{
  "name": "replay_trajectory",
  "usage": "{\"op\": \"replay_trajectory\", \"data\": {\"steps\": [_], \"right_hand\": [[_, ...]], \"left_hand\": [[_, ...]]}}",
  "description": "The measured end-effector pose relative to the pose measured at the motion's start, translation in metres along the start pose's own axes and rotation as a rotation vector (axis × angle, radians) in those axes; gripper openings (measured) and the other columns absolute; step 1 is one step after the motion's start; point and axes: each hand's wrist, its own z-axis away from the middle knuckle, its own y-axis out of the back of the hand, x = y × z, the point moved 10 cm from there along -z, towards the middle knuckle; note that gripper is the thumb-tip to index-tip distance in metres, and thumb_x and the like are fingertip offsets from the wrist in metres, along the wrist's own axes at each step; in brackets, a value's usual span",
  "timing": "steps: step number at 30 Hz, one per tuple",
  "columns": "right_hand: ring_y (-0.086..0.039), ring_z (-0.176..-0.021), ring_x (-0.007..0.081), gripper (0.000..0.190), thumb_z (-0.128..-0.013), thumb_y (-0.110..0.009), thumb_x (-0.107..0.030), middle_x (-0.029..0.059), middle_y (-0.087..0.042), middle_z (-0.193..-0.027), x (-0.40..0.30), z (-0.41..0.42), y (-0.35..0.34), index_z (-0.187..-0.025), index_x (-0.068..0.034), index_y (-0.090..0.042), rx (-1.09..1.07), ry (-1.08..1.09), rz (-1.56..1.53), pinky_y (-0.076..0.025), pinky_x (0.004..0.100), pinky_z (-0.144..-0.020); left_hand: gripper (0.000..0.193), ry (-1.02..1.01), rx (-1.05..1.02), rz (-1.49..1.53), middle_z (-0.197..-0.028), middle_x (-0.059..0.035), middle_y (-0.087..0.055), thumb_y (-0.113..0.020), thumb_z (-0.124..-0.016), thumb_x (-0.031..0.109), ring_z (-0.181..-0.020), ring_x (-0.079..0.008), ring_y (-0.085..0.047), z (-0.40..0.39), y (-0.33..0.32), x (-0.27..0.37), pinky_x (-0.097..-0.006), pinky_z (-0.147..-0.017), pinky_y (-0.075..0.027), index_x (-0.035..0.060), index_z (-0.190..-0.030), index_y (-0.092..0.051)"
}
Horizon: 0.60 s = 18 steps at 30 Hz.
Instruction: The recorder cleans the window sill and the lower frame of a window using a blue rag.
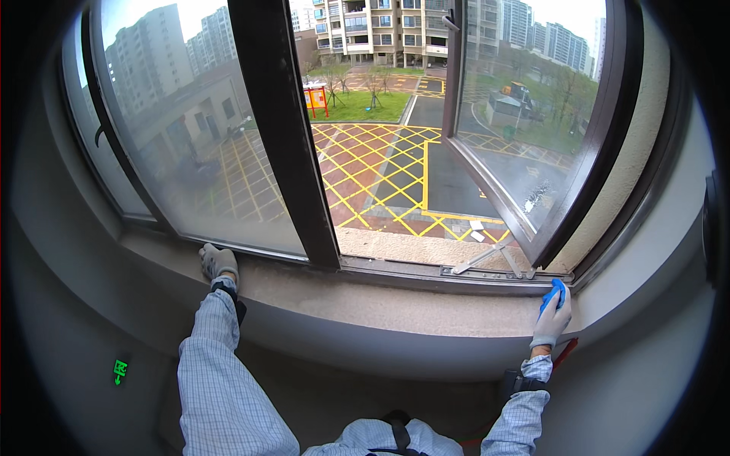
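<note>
My left hand (219, 262), in a grey work glove, rests on the window sill (365, 302) against the bottom of the fixed pane's frame; its fingers are curled and nothing shows in them. With my right hand (552, 319), also gloved, I grip a blue cloth (553, 296) at the right end of the lower window frame (399, 272). Just above that hand is the lower corner of the outward-open window sash (547, 245). A metal friction hinge (485, 259) links the sash to the frame. Wet streaks mark the sash's glass (536, 196).
A dark upright mullion (285, 137) divides the fixed pane from the opening. A handle (450, 21) sits on the sash's left edge. Below the sill is the wall, with a red bar-like object (566, 353) near my right wrist. A paved yard lies outside, far below.
</note>
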Motion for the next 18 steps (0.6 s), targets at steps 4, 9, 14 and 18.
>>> {"op": "replay_trajectory", "data": {"steps": [4,9,14,18], "right_hand": [[-0.066,-0.102,0.0265,0.03,-0.099,-0.047,-0.013,0.0168,-0.069,-0.112,0.0,-0.001,0.002,-0.118,0.003,-0.064,-0.003,0.053,0.031,-0.05,0.0352,-0.09],[-0.066,-0.105,0.0305,0.03,-0.097,-0.048,-0.011,0.0188,-0.069,-0.114,-0.02,0.002,-0.001,-0.118,0.004,-0.064,-0.019,0.096,0.069,-0.049,0.0381,-0.095],[-0.066,-0.106,0.0326,0.031,-0.097,-0.049,-0.013,0.0197,-0.069,-0.114,-0.014,-0.001,-0.003,-0.119,0.003,-0.064,-0.027,0.119,0.132,-0.049,0.0391,-0.095],[-0.065,-0.107,0.034,0.032,-0.097,-0.049,-0.015,0.0198,-0.069,-0.114,-0.018,0.0,-0.008,-0.119,0.001,-0.064,-0.071,0.093,0.175,-0.049,0.0397,-0.095]], "left_hand": [[0.033,-0.001,-0.001,0.013,-0.124,-0.0193,-0.056,-0.053,-0.081,0.009,-0.117,-0.0372,-0.054,-0.001,-0.002,-0.001,-0.0454,-0.101,-0.044,0.0016,-0.113,-0.058],[0.032,-0.019,0.035,-0.013,-0.123,-0.0198,-0.055,-0.053,-0.081,0.009,-0.117,-0.0365,-0.054,-0.007,-0.006,-0.007,-0.0448,-0.101,-0.043,0.0011,-0.112,-0.058],[0.032,-0.016,0.032,0.05,-0.123,-0.0197,-0.055,-0.052,-0.081,0.008,-0.118,-0.0358,-0.053,-0.004,-0.006,-0.005,-0.043,-0.103,-0.042,0.0007,-0.112,-0.058],[0.032,0.0,0.013,0.04,-0.123,-0.0198,-0.055,-0.051,-0.081,0.008,-0.118,-0.0366,-0.053,-0.001,-0.001,-0.003,-0.0439,-0.102,-0.043,0.0005,-0.112,-0.057]]}}
